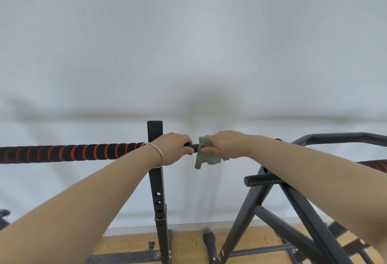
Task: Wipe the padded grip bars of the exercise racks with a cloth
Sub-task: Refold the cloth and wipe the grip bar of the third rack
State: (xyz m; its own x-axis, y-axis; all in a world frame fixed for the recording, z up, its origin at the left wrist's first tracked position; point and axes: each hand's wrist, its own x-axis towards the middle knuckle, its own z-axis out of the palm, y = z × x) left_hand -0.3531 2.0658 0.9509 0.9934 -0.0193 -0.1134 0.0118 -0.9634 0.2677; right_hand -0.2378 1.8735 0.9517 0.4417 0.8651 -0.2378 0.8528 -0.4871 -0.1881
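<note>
Person at an exercise rack, both arms stretched forward. The left hand (173, 148), with a thin bracelet (158, 154) on its wrist, curls its fingers over the right-hand end of a long padded grip bar (73, 152). This bar is black with red spiral bands and runs level from the far left to a black upright post (159, 190) drilled with holes. Just beside it, the right hand (222, 144) clasps a grey-green cloth (206, 159) bunched round the bar's tip, with loose corners hanging below the fingers. The two hands sit close together, with only a short stretch of bare bar between them. To the right stands a second, slanted black frame (251, 201) carrying a short ribbed grip (263, 180). Another red-banded bar (377, 164) shows behind the right forearm. A white wall (188, 33) stands behind and a wooden floor (188, 242) lies below.
</note>
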